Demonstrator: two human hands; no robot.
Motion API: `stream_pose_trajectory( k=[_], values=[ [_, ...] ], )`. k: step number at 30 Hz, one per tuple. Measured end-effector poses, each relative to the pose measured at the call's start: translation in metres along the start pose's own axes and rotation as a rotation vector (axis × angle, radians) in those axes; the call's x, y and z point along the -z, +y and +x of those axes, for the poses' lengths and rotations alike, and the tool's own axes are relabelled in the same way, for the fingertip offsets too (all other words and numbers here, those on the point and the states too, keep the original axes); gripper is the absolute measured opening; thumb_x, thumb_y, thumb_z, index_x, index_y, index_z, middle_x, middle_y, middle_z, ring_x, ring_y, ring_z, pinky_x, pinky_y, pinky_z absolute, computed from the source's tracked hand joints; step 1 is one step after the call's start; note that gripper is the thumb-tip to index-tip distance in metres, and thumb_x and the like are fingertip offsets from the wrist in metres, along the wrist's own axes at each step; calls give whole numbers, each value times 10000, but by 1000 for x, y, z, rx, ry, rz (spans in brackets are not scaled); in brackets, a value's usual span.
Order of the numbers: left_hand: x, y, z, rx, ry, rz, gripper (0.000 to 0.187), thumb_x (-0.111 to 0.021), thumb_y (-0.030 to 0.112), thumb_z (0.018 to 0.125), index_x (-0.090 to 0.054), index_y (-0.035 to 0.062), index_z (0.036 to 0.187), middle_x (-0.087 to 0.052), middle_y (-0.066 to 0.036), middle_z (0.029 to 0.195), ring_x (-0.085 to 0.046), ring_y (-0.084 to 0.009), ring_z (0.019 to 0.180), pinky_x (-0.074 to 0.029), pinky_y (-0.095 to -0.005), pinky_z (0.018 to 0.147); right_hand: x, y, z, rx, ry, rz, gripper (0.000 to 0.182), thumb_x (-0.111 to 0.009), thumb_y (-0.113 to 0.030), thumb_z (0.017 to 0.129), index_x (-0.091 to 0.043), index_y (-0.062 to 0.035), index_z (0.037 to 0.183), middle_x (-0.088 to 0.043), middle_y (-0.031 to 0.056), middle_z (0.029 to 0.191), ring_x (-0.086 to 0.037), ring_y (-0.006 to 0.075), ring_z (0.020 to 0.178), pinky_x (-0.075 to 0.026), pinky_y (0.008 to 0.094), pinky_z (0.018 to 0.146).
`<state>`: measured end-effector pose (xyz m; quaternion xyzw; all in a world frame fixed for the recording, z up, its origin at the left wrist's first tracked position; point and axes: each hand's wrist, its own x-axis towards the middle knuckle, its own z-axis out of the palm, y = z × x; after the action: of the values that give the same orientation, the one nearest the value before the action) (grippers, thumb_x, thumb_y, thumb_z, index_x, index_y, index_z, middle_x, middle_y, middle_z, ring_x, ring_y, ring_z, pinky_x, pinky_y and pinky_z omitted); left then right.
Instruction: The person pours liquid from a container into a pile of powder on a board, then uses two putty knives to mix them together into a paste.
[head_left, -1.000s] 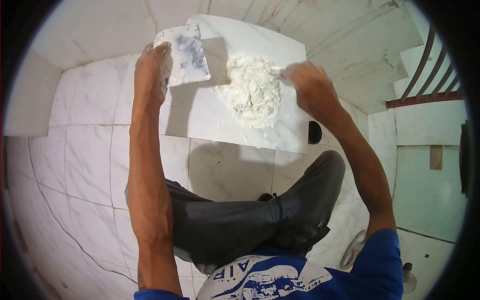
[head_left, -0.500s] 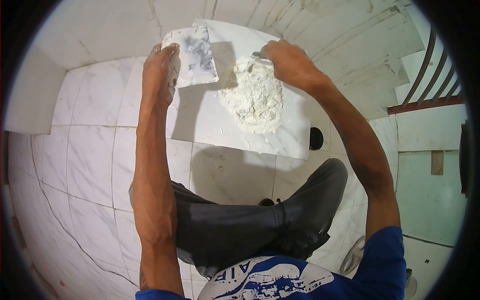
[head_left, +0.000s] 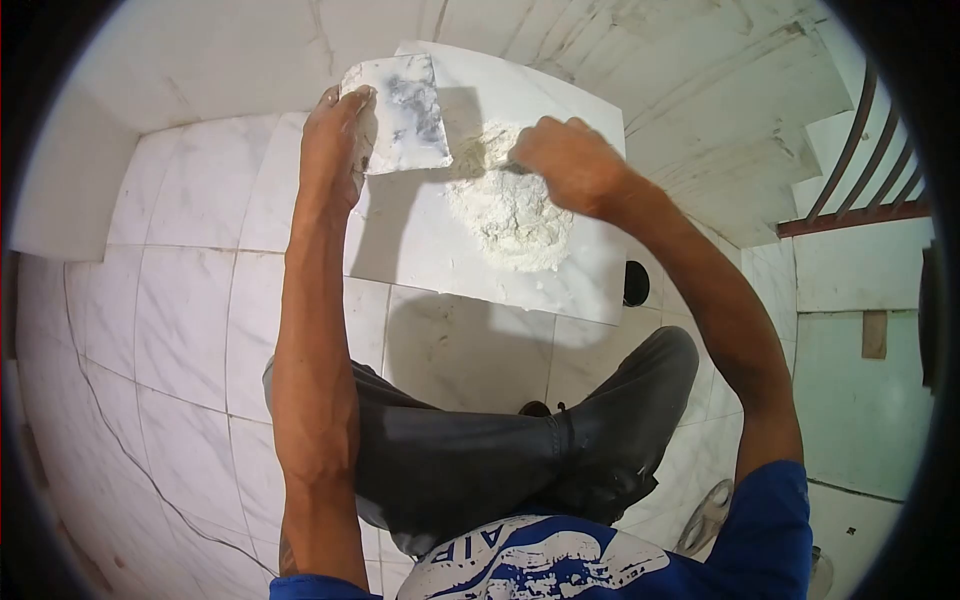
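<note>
My left hand (head_left: pixel 335 140) grips the left edge of a flat, square plate (head_left: pixel 405 115), smeared white with grey patches. This plate is held above the left part of a white marble-look slab (head_left: pixel 420 245). A heap of white powder or paste (head_left: pixel 515 215), lumpy on top, lies on the slab. My right hand (head_left: pixel 570 160) is closed around a small metal tool at the heap's upper edge. The fingers and the heap hide most of that tool, so its exact kind cannot be made out.
White tiles (head_left: pixel 185 330) cover the floor, with a thin cable (head_left: pixel 130 455) along the left. My bent leg (head_left: pixel 460 450) is below the slab. A dark round object (head_left: pixel 636 284) sits by the slab's right edge. Steps (head_left: pixel 700 150) and a railing (head_left: pixel 850 215) stand at the right.
My right hand has moved down and slightly left, bringing the tool into the heap's upper part. The plate in my left hand, the slab and the heap appear shifted slightly right in view.
</note>
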<state>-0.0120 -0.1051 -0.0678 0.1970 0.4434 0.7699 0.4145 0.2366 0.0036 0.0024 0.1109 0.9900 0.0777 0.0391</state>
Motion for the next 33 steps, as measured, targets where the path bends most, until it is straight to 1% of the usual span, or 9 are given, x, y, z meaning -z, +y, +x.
stream_pose_trajectory(
  k=[2,5,11,17,22,25,28,31,33],
  values=[
    [0,5,-4,18,24,52,361,-570,135,950,-524,-63,1249,-622,-108,1066,-606,-174,920,-509,-292,792,8,2,-6,-21,85,66,200,-588,-16,806,-667,-91,974,-604,45,959,-567,254,958,-442,396,770],
    [-1,5,-4,27,23,58,375,-576,136,948,-514,-66,1257,-618,-117,1081,-606,-179,933,-509,-299,802,-4,2,-26,90,397,-30,195,-587,6,790,-664,-89,942,-597,39,917,-564,240,918,-426,389,763],
    [2,0,1,8,43,35,400,-579,145,948,-497,-72,1274,-617,-119,1080,-610,-179,921,-511,-298,783,-7,-12,-66,-22,54,-35,199,-607,-5,783,-664,-96,950,-600,37,916,-563,216,932,-414,388,791],
    [-1,5,-4,13,21,49,405,-585,153,943,-502,-77,1266,-614,-115,1077,-605,-183,929,-508,-299,781,-3,-37,-85,-21,325,25,273,-569,-46,828,-657,-40,1086,-600,64,989,-563,237,975,-424,397,836],
    [-1,3,-1,17,22,51,390,-587,157,943,-515,-71,1251,-613,-109,1073,-607,-184,923,-508,-296,780,-12,-50,-112,-44,168,24,339,-565,-91,835,-627,0,1156,-607,88,1079,-562,243,1025,-423,400,910],
    [-2,3,-2,37,9,71,385,-588,160,943,-520,-66,1246,-614,-105,1072,-605,-179,915,-507,-294,779,-8,-60,-114,-164,226,-34,349,-564,-90,831,-626,6,1161,-604,97,1100,-560,251,1035,-420,405,922],
    [-7,4,-4,37,9,71,375,-585,164,943,-526,-63,1237,-614,-101,1064,-603,-170,912,-505,-290,780,-35,-70,-120,-104,282,-5,350,-552,-76,830,-626,4,1163,-600,103,1123,-555,260,1040,-417,410,919],
    [-4,4,-2,22,22,96,363,-579,165,945,-534,-60,1226,-616,-98,1057,-601,-162,906,-503,-287,778,-31,-76,-129,-149,209,128,414,-574,49,752,-654,1,1155,-626,103,1146,-576,272,1055,-432,390,917],
    [0,2,-1,20,-3,130,358,-578,166,945,-539,-57,1222,-618,-96,1055,-600,-161,904,-502,-286,778,-18,-65,-128,-179,241,69,388,-565,-2,783,-632,8,1165,-616,104,1124,-568,268,1035,-423,405,917]
  ],
)
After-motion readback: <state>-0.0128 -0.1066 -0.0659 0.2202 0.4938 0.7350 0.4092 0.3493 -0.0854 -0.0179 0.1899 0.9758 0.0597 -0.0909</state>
